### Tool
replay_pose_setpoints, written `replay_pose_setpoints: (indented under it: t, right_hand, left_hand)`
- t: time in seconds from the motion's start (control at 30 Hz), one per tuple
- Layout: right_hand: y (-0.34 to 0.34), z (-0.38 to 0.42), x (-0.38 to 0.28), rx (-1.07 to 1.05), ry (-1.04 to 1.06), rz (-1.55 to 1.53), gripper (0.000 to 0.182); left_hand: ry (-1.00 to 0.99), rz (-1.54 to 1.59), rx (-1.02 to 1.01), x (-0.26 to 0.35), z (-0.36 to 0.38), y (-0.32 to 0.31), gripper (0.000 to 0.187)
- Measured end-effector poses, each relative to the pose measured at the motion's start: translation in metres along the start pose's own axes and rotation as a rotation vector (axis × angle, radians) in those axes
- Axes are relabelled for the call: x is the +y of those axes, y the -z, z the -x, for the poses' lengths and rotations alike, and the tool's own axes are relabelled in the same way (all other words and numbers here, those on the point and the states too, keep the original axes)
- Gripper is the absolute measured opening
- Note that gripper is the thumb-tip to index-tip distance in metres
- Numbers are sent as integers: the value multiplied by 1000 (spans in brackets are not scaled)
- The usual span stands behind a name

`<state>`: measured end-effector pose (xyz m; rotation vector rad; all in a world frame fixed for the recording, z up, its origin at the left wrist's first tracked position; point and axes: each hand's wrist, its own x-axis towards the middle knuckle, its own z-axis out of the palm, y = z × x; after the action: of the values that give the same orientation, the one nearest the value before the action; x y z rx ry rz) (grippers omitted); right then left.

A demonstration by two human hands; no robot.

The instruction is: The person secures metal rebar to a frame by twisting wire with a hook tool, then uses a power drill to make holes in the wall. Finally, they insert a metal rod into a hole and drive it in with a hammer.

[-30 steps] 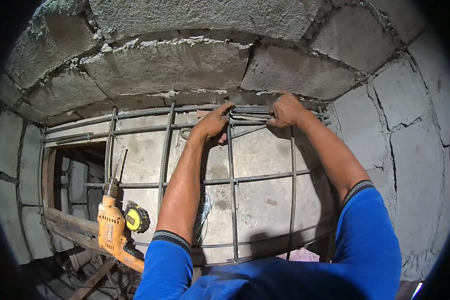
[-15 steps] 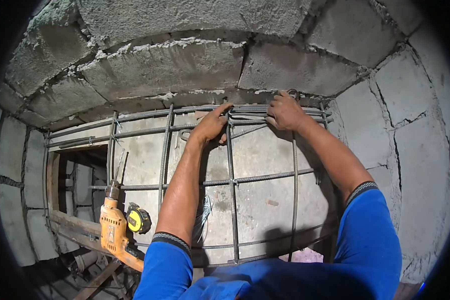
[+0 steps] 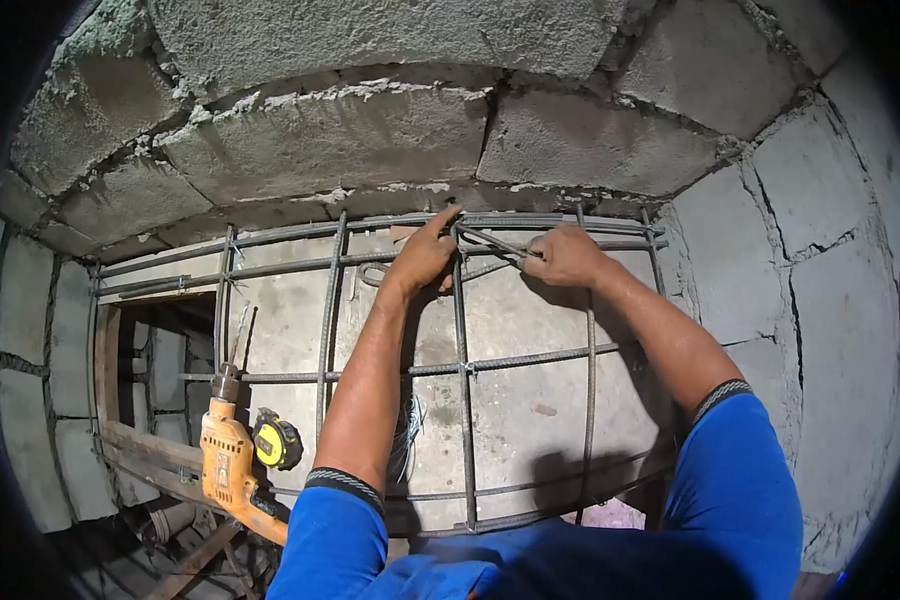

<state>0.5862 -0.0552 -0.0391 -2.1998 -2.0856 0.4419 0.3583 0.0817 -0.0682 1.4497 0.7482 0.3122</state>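
Grey block wall [image 3: 320, 145] behind, rebar grid [image 3: 467, 430] in front of a pale panel [image 3: 515, 420]. Right hand [image 3: 565, 258] has just dropped from the top bars, closed round the end of a slim metal tool [image 3: 492, 239], now slanting down from the bar crossing; any pull there probably runs lower. Left hand [image 3: 425, 258] at the same crossing, index finger extended; cannot tell whether it grips anything. Orange drill [image 3: 227, 458] beside tape measure [image 3: 275, 440], lower left

Two bare arms in short blue sleeves reach forward, bent inward, the left hand [image 3: 422, 258] with its index finger extended, the right hand [image 3: 565, 256] set apart from it, fingers curled and knuckles up.
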Motion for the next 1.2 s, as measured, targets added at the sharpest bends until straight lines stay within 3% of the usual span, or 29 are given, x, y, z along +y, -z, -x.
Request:
replay_pose_setpoints:
  t: [0.1,0.2,0.37,0.43,0.57,0.63,0.73,0.83,0.97,1.07,1.13,1.17,1.2]
  right_hand:
    - [-4,6,4,65,-11,16,34]
    - [12,-7,28,311,399,146,26]
    - [-6,-11,39,371,417,207,27]
    - [-21,2,22,390,309,187,29]
    - [-28,12,-8,162,1,141,41]
    - [-26,17,-28,141,-33,108,45]
    - [-19,27,-74,79,-291,-125,46]
    - [-30,27,-90,125,-279,-139,48]
    - [-50,23,-119,153,-423,-297,47]
    - [-80,12,-129,286,-382,-356,44]
    - [-77,9,-142,350,-545,-1023,41]
    - [-76,8,-143,354,-546,-1015,41]
    - [-74,6,-145,361,-557,-1282,40]
  left_hand:
    - [-18,35,19,-3,0,-2,55]
    - [-23,75,16,-8,1,-4,55]
    - [-43,-36,70,-10,-2,-7,54]
    - [-29,-69,92,-17,-3,-7,54]
    - [-56,-40,98,-15,-4,-7,52]
    - [-35,-14,96,-12,-2,-7,52]
    - [-45,-9,89,-10,0,-7,52]
    - [-59,-9,71,-10,1,-6,52]
    - [-106,-4,89,-19,-10,-4,52]
    - [-223,-82,116,-37,-18,-1,52]
    - [-138,-8,96,-22,-7,-3,52]
    - [-143,-2,94,-20,-6,-3,52]
    - [-150,-2,82,-21,-8,-1,52]
